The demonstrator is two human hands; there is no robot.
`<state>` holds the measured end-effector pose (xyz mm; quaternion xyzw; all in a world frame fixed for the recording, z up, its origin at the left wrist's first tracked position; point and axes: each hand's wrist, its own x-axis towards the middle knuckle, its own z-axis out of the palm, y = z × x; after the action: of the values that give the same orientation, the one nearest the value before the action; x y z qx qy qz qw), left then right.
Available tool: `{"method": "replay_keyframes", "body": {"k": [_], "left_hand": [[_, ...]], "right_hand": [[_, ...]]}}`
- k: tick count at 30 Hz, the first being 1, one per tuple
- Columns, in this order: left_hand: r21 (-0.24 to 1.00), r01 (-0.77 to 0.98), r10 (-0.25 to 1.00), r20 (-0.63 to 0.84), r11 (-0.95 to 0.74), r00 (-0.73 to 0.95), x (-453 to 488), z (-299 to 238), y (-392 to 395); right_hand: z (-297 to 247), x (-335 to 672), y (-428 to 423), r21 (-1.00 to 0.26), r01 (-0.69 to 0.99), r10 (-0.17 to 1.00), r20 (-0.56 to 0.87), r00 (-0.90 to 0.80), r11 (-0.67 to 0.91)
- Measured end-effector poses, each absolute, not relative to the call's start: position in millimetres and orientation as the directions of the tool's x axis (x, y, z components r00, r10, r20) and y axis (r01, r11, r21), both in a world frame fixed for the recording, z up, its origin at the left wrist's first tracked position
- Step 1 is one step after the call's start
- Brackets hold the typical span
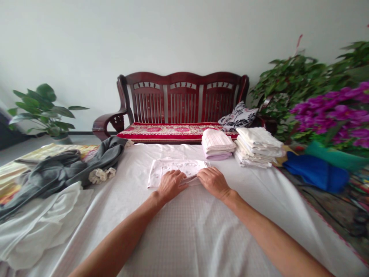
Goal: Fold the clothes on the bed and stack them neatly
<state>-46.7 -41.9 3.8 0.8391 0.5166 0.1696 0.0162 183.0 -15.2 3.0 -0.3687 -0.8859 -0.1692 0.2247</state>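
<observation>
– Now, entry one: what sits under the hands?

– One folded cloth (175, 171), white with a faint print, lying flat at the middle of the worktop (187, 238), which is covered by a white sheet. It lies square to the person, probably so that both arms meet it evenly.

– Left hand (170, 185)?

– Palm down on the near edge of the cloth, fingers loosely spread and a little bent, weighing the layers down. Forearm runs straight in from the lower left.

– Right hand (213, 181)?

– Palm down at the cloth's near right corner, fingers curled over a raised fold. Whether they pinch that fold or only press it, I cannot tell. Wrist low, arm nearly straight.

– Entry two: finished goods?

– Two stacks at the far right, side by side: a pink striped stack (217, 144) and a white stack (259, 148). Likely set there to stay apart from the loose pieces.

– Entry three: loose pieces?

– A grey garment (66, 169) and a crumpled white sheet (43, 219), heaped at the left, well apart from the stacks.

– Surroundings?

– A wooden bench (178, 100) behind the worktop, with a patterned cushion (238, 115); potted plants on both sides.
</observation>
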Motion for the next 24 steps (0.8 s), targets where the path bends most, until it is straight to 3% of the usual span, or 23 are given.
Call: {"method": "replay_keyframes", "body": {"k": [6, 12, 21, 24], "left_hand": [[0.182, 0.885, 0.886, 0.276, -0.430, 0.373, -46.6, -3.5, -38.4], [0.179, 0.850, 0.852, 0.292, -0.496, 0.435, -44.9, -6.4, -39.0], [0.055, 0.821, 0.784, 0.337, -0.569, 0.521, -52.7, -6.5, -31.8], [0.078, 0.815, 0.784, 0.341, -0.574, 0.519, -58.0, -7.7, -34.0]], "right_hand": [[-1.9, 187.7, -12.7, 0.141, 0.676, 0.534, 0.506, -0.677, 0.723], [-6.6, 192.5, -11.0, 0.192, 0.638, 0.467, 0.533, -0.706, 0.745], [-7.8, 192.8, -8.7, 0.226, 0.679, 0.490, 0.541, -0.684, 0.699], [-9.1, 195.2, -8.7, 0.183, 0.680, 0.510, 0.532, -0.676, 0.710]]}}
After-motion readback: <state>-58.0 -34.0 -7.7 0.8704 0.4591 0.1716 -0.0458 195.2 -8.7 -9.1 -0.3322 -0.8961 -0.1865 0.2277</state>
